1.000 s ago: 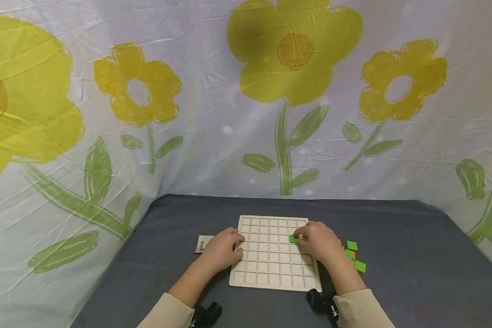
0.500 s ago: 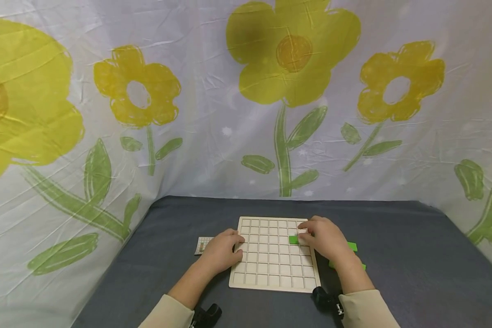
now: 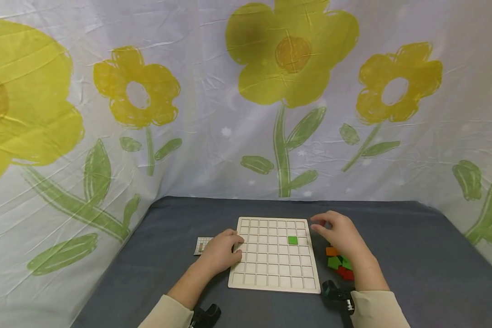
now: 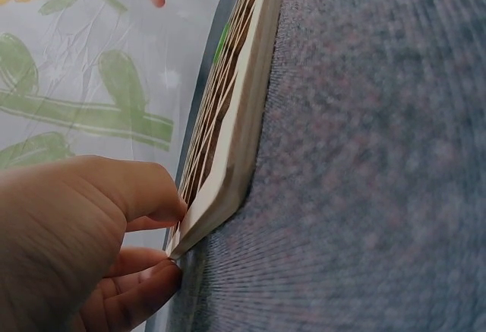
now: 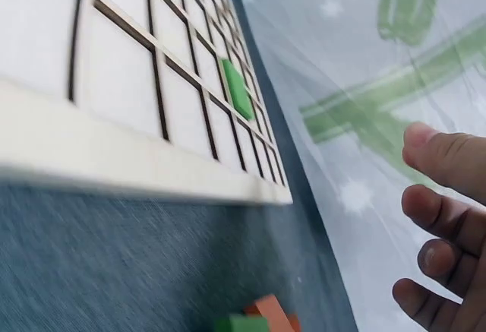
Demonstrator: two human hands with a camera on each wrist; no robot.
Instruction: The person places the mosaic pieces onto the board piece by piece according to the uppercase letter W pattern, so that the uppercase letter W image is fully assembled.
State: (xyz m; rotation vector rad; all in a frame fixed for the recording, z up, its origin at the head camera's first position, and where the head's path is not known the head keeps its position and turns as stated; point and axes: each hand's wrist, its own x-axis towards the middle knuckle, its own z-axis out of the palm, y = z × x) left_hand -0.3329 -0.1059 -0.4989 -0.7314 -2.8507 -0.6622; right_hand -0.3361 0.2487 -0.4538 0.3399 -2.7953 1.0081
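Note:
A light wooden grid board (image 3: 273, 269) lies on the dark cloth, its square cells outlined by raised strips. One green square tile (image 3: 293, 240) sits in a cell in the upper right part. My left hand (image 3: 222, 249) holds the board's left edge; in the left wrist view, fingertips (image 4: 168, 209) meet the wooden rim. Above and beyond the board's right edge, my right hand (image 3: 341, 233) hovers with loosely bent fingers and nothing between them, as the right wrist view also shows. Below that hand lies a small pile of green, orange and red tiles (image 3: 334, 262), partly hidden by the forearm.
A small card with a printed grid (image 3: 201, 246) lies left of the board, partly covered by my left hand. Dark grey cloth (image 3: 410, 255) covers the table. A white flowered curtain (image 3: 213, 150) rises behind and at both sides. Black wrist cameras (image 3: 207, 314) hang under both wrists.
My right hand has let go of the green tile in its cell and moved right, off the board. The coloured pile shows more red now. My left hand has stayed at the board's edge.

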